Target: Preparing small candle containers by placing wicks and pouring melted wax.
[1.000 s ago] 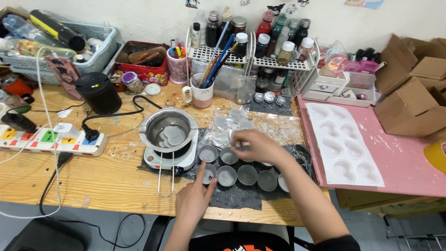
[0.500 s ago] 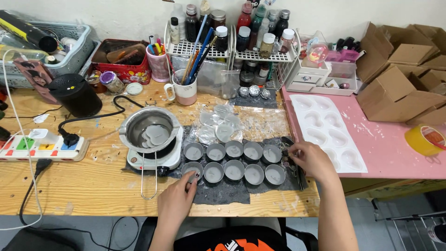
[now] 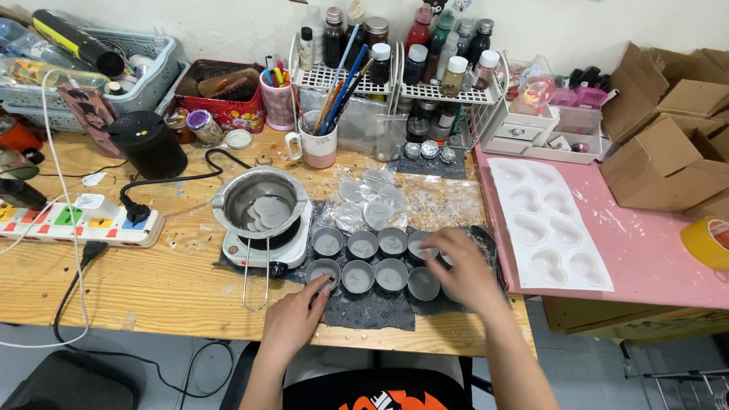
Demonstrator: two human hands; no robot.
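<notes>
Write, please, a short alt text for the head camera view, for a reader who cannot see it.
Over a cluttered wooden workbench, the left hand touches the nearest of several small round tins set in two rows on a dark mat, while the right hand covers the tins at the rows' right end. A metal pot sits on a small hotplate beside them.

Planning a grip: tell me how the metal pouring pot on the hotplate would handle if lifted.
The metal pot looks stiff and thin-walled, so probably light. Its long wire handle juts off one side, so it may tip. Grey slabs inside would likely slide.
</notes>
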